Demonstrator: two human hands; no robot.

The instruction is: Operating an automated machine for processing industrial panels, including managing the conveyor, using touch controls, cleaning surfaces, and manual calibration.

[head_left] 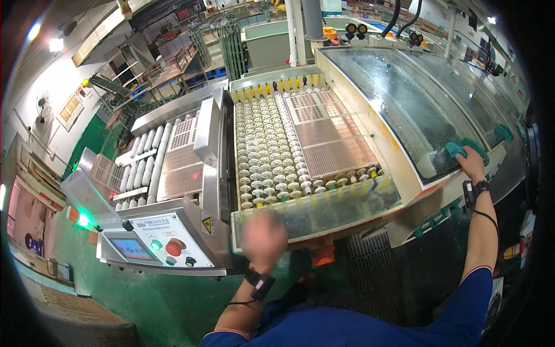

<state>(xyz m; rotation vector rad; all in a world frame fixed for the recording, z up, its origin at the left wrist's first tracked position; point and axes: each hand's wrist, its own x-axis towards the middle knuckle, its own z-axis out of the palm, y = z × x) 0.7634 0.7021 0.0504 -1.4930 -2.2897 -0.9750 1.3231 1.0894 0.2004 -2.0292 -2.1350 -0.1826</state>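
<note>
At the right, my right hand [473,163] is closed on a green handle [455,148] at the near edge of a clear lid [404,104]. The lid covers part of a wet-process conveyor machine. My left hand [263,236] is at the near wall [324,215] of the open roller section; a blur hides its fingers, so I cannot tell whether it grips anything. Beyond that wall, a copper-coloured panel with a fine grid pattern [332,144] lies on rows of white wheel rollers [260,139], its right end close to the lidded section.
To the left stands a metal-framed roller unit [211,133] carrying another copper panel [182,168]. Its control box has a screen [130,248], a red stop button [174,247] and a lit green lamp [85,218]. Racks [231,49] stand behind. A dark grating [370,254] lies on the floor.
</note>
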